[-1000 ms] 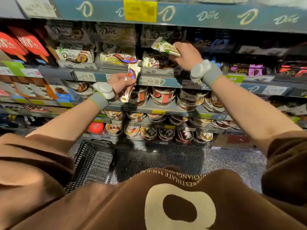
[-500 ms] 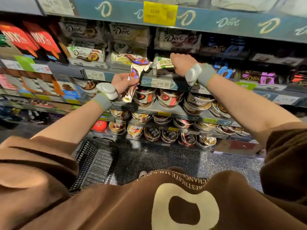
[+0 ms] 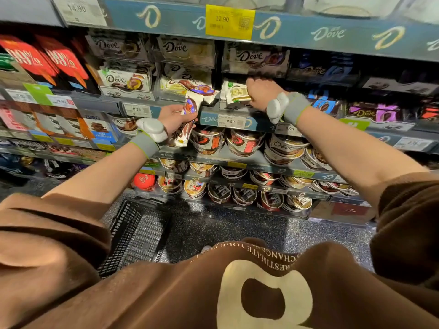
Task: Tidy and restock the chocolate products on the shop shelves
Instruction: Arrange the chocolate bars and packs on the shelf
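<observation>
A person in a brown sweatshirt (image 3: pixel 166 293) stands before shop shelves (image 3: pixel 332 34) of Dove chocolate, both arms raised to the middle rows. The right hand (image 3: pixel 260 95) reaches over the shelf edge, fingers curled round a white-and-green bar (image 3: pixel 235 93) that lies at the front of a display tray, just right of a neighbouring tray of white bars (image 3: pixel 183 79). The left hand (image 3: pixel 174 117) is held in front of the shelf lip, its fingers and thumb closed on a small bunch of brown-and-white bars (image 3: pixel 187 122); they stand roughly upright, their top ends fanning out towards the white bars and their lower ends hanging in front of the tubs (image 3: pixel 209 141) on the row below. A grey band with a white device sits on each wrist (image 3: pixel 152 132).

White price tags reading 8.59 (image 3: pixel 231 121) run along the blue shelf strip beneath both hands, and a yellow tag (image 3: pixel 230 21) marked 12.90 is fixed to the strip above. More tubs fill the two lower rows, tilted with their lids facing outward. Red boxes (image 3: pixel 47 58) stand at far left on the upper row, and purple packs (image 3: pixel 377 112) lie at right. A black plastic basket (image 3: pixel 135 233) rests on the speckled floor (image 3: pixel 237 231) beside the person's left side, close to the bottom shelf; what it holds cannot be made out.
</observation>
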Demonstrator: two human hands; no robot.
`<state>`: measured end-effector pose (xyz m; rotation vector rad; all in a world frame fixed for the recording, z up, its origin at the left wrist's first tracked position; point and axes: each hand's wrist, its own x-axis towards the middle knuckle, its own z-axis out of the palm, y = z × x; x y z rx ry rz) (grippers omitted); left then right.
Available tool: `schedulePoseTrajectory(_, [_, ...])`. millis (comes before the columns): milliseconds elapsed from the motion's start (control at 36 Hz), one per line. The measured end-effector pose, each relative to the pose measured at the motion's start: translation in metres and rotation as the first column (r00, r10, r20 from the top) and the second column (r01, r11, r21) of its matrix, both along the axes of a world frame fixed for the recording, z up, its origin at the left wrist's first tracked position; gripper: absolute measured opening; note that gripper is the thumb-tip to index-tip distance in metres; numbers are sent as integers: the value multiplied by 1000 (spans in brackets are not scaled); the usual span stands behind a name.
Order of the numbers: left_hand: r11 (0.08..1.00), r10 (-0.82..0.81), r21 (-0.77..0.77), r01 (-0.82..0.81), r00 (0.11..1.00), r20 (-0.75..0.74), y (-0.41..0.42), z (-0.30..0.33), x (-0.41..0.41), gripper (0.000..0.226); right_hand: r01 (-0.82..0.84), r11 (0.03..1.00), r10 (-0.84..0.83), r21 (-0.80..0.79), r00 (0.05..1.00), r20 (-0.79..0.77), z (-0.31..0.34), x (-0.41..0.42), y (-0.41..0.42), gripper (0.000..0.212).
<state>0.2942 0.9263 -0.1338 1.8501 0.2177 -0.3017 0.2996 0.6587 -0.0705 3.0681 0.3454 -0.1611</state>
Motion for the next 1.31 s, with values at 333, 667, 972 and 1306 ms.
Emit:
schedulePoseTrajectory(333, [1000, 25, 5, -25, 1000, -2, -1, 0, 1, 61, -46, 999, 43, 24, 995, 86, -2, -9, -2, 51])
schedulePoseTrajectory(667, [999, -25, -35, 25, 1000, 9, 2, 2, -10, 52, -91, 995, 98, -46, 977, 187, -5, -15, -4, 33])
schedulePoseTrajectory(972, [965, -167, -223, 134, 977, -135, -11, 35, -25, 22, 2, 985, -56, 175, 952, 302, 20, -43, -26, 40])
schedulePoseTrajectory(1306, [970, -175, -180, 165, 984, -43, -17, 46, -30, 37, 424, -139, -193, 895, 875, -445, 0, -78, -29, 23])
